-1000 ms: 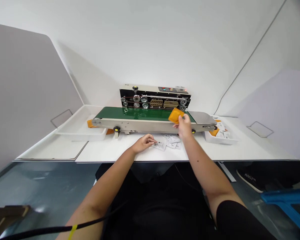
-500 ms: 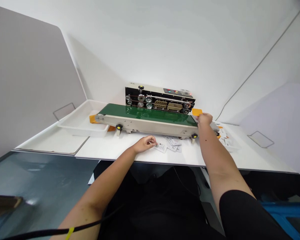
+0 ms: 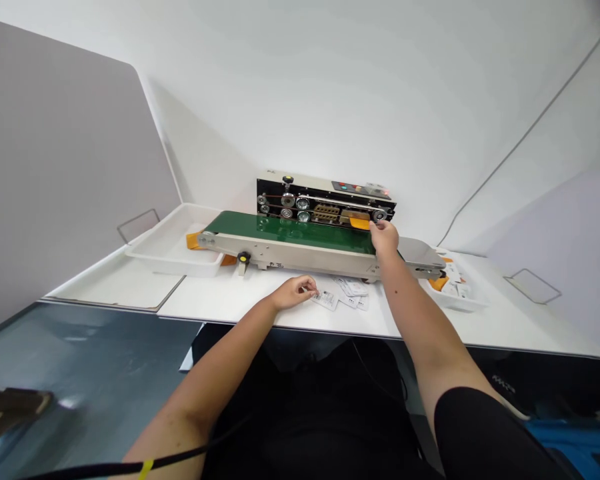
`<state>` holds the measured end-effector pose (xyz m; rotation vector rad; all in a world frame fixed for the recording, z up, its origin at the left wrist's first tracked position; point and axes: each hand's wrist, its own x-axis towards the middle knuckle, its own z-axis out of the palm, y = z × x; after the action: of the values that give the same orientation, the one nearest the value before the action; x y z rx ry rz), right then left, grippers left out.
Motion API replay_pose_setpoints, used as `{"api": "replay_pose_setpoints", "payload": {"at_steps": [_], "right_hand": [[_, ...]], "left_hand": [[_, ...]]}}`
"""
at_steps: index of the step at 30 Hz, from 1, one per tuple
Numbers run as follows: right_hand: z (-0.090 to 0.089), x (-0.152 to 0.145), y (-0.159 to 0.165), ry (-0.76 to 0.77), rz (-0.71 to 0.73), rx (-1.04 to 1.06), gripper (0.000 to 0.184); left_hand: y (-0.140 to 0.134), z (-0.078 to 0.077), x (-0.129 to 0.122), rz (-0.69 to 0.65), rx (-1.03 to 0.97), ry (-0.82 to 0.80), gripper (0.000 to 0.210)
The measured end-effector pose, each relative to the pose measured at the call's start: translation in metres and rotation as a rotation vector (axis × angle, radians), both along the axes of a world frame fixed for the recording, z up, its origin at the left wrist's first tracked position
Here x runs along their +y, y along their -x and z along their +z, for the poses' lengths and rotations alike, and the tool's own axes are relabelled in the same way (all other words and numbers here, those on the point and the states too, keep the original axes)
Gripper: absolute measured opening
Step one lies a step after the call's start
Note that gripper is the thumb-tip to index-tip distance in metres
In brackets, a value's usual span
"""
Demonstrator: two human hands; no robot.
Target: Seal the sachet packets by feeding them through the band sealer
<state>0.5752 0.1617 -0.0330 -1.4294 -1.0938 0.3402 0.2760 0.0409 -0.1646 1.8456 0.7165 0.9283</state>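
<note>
The orange packet (image 3: 360, 224) is at the front of the machine (image 3: 324, 212), over the far side of the green belt (image 3: 285, 231). I can't tell if its edge is inside the machine. I think I should hold it flat and straight, with no folds, so its edge lines up with the slot. I should hold it softly, only by the end near me, and be ready to let go if it gets pulled. My fingers should stay away from the round wheel (image 3: 380, 215) just beside them, because it might pinch.

My right hand (image 3: 384, 236) has the packet's right end between thumb and fingers, so the packet sticks out to the left of that hand. My left hand (image 3: 295, 292) is nearer to me, below the belt and well apart from the orange packet. Its fingers are curled in, by a small white packet (image 3: 326, 299). I can't tell if they pinch it. More white packets (image 3: 354, 288) lie on the desk (image 3: 220, 293) just beside that one. A white tray (image 3: 144, 252) sits at the belt's left end.
</note>
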Motion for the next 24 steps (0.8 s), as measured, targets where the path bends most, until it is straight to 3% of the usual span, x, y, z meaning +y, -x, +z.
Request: {"api": "replay_pose_setpoints", "payload": {"at_steps": [3,5,9,12,15,20,24], "right_hand": [[-0.02,-0.05,0.021,-0.308,-0.117,-0.323,0.03],[-0.046,-0.087,0.042,-0.385,0.004,-0.417,0.029],[-0.108,-0.14,0.082,-0.27,0.369,-0.454,0.029],[-0.135,-0.152,0.095,-0.162,0.432,-0.405,0.031],[-0.139,-0.152,0.092,-0.142,0.421,-0.363,0.029],[-0.133,-0.151,0.085,-0.169,0.59,-0.376,0.031],[-0.141,-0.15,0.085,0.02,0.596,-0.246,0.031]], "left_hand": [[0.0,0.005,-0.002,0.021,0.098,-0.119,0.024],[-0.002,0.007,-0.004,0.001,0.182,-0.238,0.028],[-0.009,0.005,-0.004,-0.016,0.332,-0.348,0.058],[-0.013,0.0,-0.003,-0.02,0.364,-0.361,0.046],[-0.012,-0.001,-0.002,-0.045,0.322,-0.371,0.028],[-0.006,-0.001,0.003,0.183,0.2,-0.257,0.026],[-0.004,-0.002,0.006,0.306,0.035,-0.074,0.034]]}}
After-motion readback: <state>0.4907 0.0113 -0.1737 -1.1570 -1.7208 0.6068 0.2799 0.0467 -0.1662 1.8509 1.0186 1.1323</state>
